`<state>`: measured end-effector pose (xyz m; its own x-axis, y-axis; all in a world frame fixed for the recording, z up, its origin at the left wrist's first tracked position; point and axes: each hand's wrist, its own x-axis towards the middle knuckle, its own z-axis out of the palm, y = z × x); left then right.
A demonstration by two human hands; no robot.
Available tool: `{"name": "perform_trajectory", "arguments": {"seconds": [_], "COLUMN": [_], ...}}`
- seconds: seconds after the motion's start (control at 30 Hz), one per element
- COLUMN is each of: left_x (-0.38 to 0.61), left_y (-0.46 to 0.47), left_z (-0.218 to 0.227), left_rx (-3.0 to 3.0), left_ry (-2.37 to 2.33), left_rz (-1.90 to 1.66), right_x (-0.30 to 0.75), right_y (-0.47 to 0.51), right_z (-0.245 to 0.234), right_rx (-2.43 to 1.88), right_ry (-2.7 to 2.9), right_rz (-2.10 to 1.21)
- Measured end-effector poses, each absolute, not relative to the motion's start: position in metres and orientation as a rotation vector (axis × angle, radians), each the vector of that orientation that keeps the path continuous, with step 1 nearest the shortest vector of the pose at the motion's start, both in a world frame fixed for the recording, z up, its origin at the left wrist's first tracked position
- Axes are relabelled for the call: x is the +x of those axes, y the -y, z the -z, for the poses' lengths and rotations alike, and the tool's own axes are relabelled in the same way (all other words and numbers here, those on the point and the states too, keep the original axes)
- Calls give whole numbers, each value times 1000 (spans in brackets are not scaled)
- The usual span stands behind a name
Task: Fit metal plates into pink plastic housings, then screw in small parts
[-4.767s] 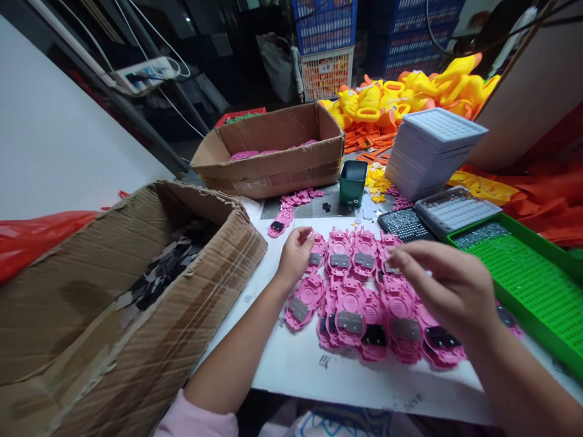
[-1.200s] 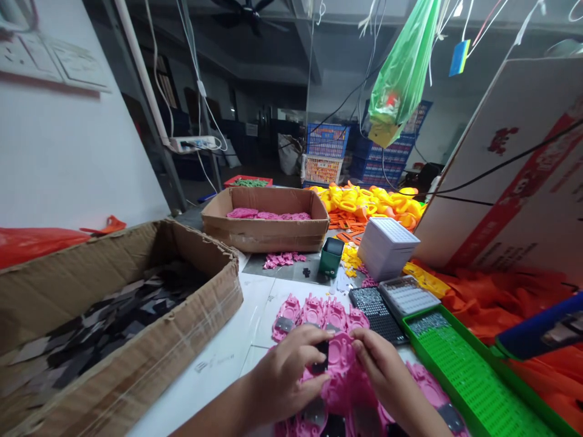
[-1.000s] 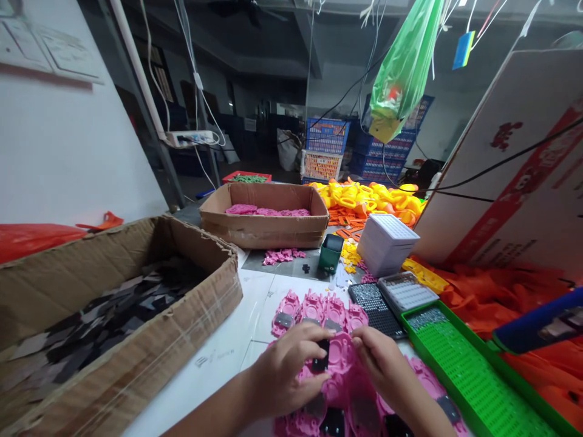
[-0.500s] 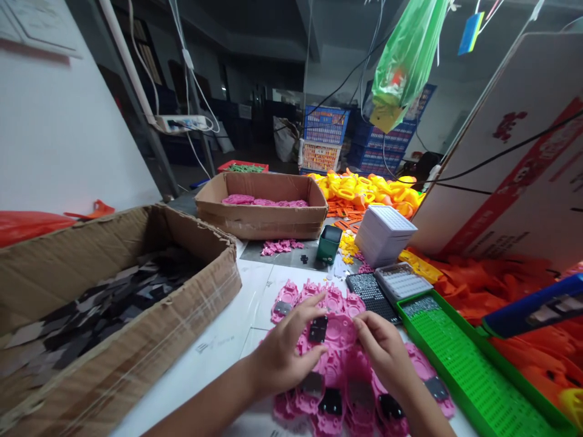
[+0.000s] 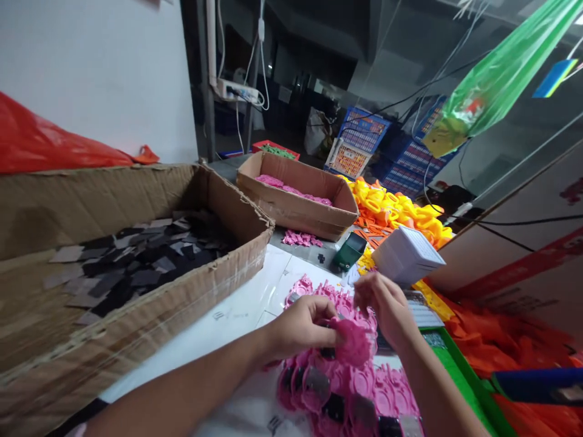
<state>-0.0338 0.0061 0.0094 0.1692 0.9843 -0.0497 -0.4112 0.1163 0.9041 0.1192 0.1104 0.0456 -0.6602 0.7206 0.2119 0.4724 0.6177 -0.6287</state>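
My left hand [image 5: 298, 328] is closed on a round pink plastic part [image 5: 354, 344], held just above the table. Close to its right, my right hand [image 5: 386, 306] hovers with fingers curled and pinched; what they hold, if anything, is hidden. Under both hands lies a spread of pink plastic parts [image 5: 346, 394], several fitted with small dark or grey plates. More pink parts [image 5: 319, 288] lie just beyond the hands on the white table [image 5: 228, 321].
A big cardboard box [image 5: 218, 279] of dark flat pieces [image 5: 136, 261] stands at left. Behind are a box of pink parts [image 5: 296, 209], a green cup [image 5: 348, 252], stacked white trays [image 5: 407, 255] and yellow parts [image 5: 396, 206]. A green tray [image 5: 449, 358] lies right.
The view has swung left and tilted. My left hand has lifted the pink part off the pile. My right hand has come off it and risen slightly.
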Motion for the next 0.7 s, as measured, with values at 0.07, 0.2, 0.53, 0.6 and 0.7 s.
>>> {"name": "perform_trajectory", "arguments": {"seconds": [0.07, 0.2, 0.53, 0.6, 0.7], "left_x": [-35, -34, -36, -35, -32], "left_y": [-9, -10, -13, -13, -13], "left_z": [-4, -2, -4, -3, -2], "left_rx": [847, 757, 566, 555, 558], "left_ry": [-711, -561, -575, -580, -581], "left_rz": [-1252, -1283, -1254, -1238, -1235], "right_x": [82, 10, -41, -41, -42], "right_y": [-139, -181, -207, -208, -207], "right_z": [-46, -24, 10, 11, 11], "right_rx": [-920, -801, -859, -864, -870], "right_ry": [2517, 2809, 3149, 3157, 3114], "right_rz": [-589, -346, 186, 192, 140]}}
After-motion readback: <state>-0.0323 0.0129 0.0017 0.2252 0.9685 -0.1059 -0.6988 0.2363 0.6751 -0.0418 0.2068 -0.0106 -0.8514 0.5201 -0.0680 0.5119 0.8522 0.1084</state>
